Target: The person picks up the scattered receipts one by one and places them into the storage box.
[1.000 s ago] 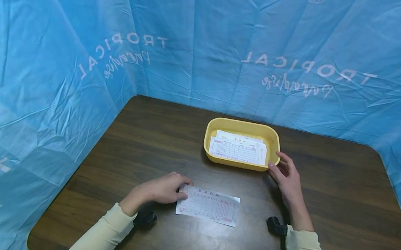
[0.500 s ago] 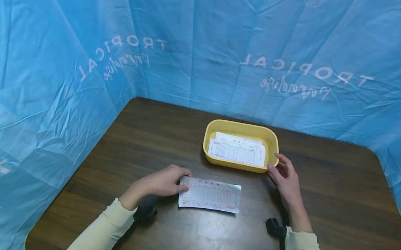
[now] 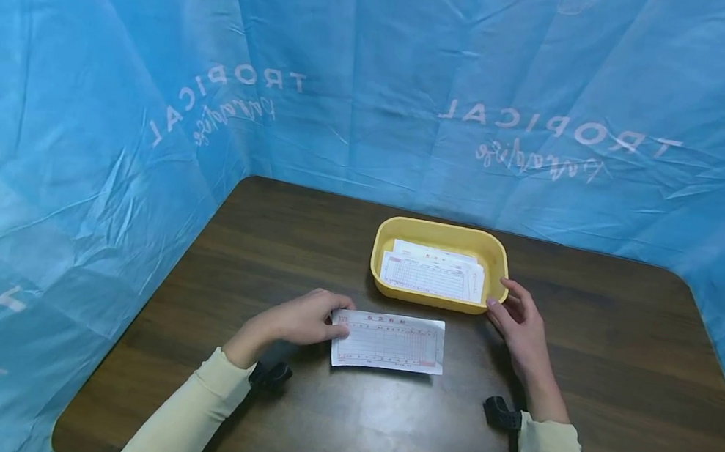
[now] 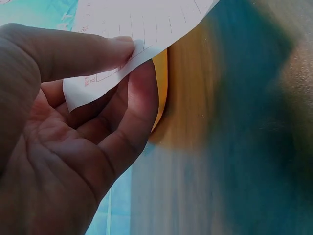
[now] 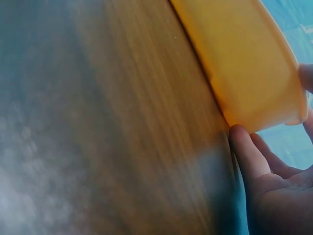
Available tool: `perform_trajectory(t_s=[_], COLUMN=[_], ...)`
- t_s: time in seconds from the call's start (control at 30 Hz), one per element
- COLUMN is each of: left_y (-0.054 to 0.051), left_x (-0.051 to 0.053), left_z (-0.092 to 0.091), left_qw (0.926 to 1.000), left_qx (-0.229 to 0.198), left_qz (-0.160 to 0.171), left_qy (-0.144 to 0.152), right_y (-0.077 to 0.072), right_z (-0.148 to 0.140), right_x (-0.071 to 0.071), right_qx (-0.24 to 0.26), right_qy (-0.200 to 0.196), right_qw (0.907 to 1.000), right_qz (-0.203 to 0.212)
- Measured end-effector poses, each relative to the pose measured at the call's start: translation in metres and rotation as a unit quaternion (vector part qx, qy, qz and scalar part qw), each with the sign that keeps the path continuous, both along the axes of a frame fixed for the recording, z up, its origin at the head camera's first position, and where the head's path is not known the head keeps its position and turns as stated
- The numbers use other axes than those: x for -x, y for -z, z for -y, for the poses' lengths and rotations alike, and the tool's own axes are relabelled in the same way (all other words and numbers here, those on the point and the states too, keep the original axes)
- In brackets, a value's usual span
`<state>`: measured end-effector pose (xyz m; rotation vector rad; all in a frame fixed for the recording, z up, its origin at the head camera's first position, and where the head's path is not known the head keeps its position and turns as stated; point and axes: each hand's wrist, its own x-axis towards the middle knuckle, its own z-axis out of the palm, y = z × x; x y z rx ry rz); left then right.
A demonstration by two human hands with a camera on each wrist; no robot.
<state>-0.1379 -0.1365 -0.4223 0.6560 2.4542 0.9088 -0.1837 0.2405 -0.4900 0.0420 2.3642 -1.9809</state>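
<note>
My left hand (image 3: 309, 318) pinches the left end of a printed paper slip (image 3: 388, 342) between thumb and fingers. The left wrist view shows the thumb (image 4: 115, 51) on top of the slip (image 4: 142, 24) and the fingers behind it. The slip is held above the table, with a shadow under its near edge. At the near right corner of a yellow plastic basket (image 3: 437, 303), my right hand (image 3: 524, 331) grips with thumb and fingers round the corner. In the right wrist view, fingertips (image 5: 240, 134) touch the basket wall (image 5: 244, 63) low down, near the table. Several similar slips (image 3: 433, 275) lie inside the basket.
The dark wooden table (image 3: 254, 244) has blue cloth (image 3: 352, 70) hanging behind it and at its sides. Black straps with cameras (image 3: 502, 414) sit on both wrists. The basket stands near the table's far edge.
My left hand has moved the slip away from me towards the basket, and it has come up off the table. The right hand stays at the basket corner.
</note>
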Motion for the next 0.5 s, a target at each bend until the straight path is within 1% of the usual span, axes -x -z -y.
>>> perform_trajectory(t_s=[0.17, 0.3, 0.5], left_y=[-0.0035, -0.0066, -0.0098], left_x=[0.0052, 0.0074, 0.0095], left_z=[-0.0048, -0.0061, -0.0095], left_qw=[1.0000, 1.0000, 0.9999], left_qx=[-0.002, 0.003, -0.003], left_qz=[-0.002, -0.006, -0.010], left_qy=[0.003, 0.001, 0.009], right_y=[-0.0014, -0.0015, 0.0006], right_z=[-0.0024, -0.0018, -0.0011], right_x=[-0.0015, -0.0006, 0.0002], right_qx=[-0.004, 0.000, -0.004], right_qy=[0.005, 0.002, 0.003], right_qw=[1.0000, 1.0000, 1.0000], right_qz=[-0.003, -0.004, -0.004])
